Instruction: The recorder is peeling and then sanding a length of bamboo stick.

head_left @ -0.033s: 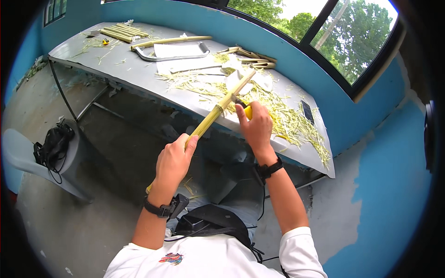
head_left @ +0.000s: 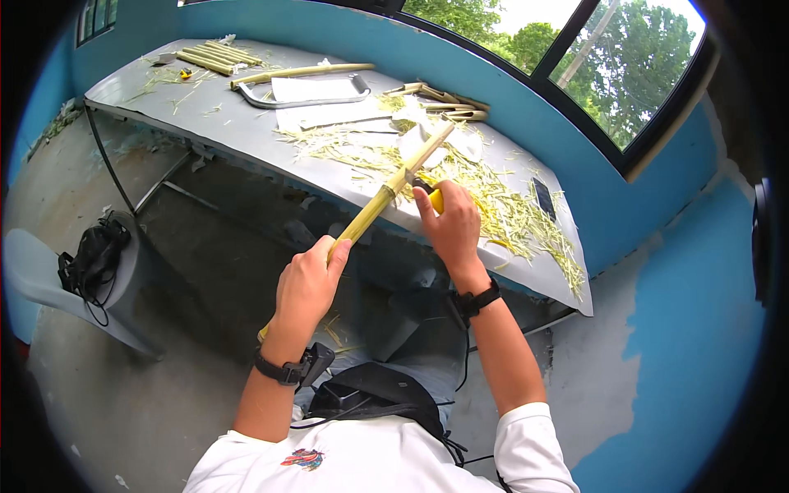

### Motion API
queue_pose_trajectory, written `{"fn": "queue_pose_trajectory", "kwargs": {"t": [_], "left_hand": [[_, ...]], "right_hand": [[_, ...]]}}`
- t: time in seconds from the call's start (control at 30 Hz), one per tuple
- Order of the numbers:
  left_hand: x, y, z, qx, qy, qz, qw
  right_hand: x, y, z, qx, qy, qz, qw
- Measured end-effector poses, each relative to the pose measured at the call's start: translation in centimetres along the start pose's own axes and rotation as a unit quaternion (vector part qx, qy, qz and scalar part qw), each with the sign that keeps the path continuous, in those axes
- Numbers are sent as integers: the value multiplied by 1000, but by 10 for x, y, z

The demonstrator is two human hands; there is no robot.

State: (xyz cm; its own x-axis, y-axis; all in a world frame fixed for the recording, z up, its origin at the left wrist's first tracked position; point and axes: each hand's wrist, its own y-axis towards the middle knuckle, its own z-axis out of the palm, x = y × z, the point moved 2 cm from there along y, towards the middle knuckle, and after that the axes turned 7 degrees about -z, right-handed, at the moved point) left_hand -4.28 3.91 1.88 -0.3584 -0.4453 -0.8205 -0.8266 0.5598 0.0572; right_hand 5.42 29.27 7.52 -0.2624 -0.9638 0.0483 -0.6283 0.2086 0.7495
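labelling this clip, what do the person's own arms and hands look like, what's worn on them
Both forearms are bare, with short white sleeves at the upper arms. The left hand and right hand are bare, no gloves. Each wrist carries a black strap; the left strap bears a small black device.

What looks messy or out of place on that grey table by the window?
Pale yellow-green bamboo shavings lie strewn across the grey table, thickest by the right hand, some trailing toward the edge. The green bamboo stick in the left hand juts off the table.
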Motion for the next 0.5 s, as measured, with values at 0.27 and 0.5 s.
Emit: {"fn": "queue_pose_trajectory", "kwargs": {"t": [0.27, 0.5], "left_hand": [[-1, 33, 24, 23, -73, -1, 997], [-3, 31, 35, -24, -57, 27, 998]], "right_hand": [[6, -1, 1, 90, 88, -71, 989], [-1, -2, 9, 127, 32, -64, 989]]}}
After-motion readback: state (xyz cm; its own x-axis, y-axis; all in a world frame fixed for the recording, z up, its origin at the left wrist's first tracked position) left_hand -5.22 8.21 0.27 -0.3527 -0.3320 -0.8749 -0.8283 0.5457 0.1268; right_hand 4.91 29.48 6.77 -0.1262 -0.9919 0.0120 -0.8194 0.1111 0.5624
